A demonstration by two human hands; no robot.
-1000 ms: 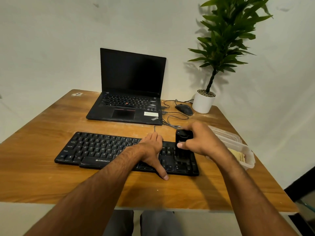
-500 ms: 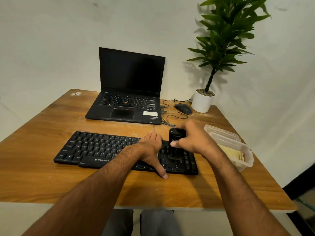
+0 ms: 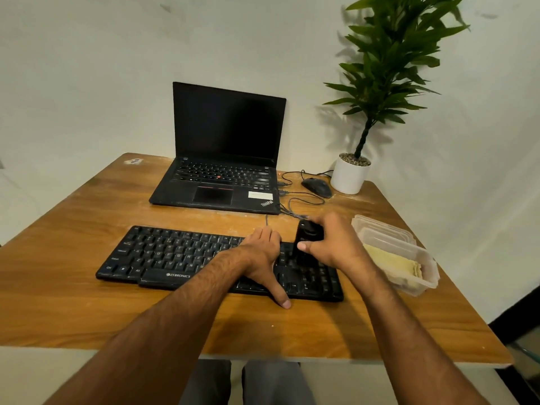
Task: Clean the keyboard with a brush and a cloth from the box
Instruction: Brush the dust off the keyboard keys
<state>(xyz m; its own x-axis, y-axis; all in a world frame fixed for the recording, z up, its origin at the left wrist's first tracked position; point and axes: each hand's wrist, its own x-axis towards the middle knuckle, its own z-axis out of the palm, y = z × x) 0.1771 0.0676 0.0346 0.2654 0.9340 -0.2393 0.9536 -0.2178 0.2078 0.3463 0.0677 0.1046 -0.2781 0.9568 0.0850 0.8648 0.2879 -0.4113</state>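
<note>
Right hand [image 3: 336,244]: gripping black brush [image 3: 305,241], standing it on keyboard [image 3: 175,258] right end. Left hand [image 3: 263,258]: lying flat, fingers spread, pressing keys. Keyboard resting on bench [image 3: 73,302]; box [image 3: 420,276] holding yellow cloth [image 3: 391,263] sitting just right.
</note>
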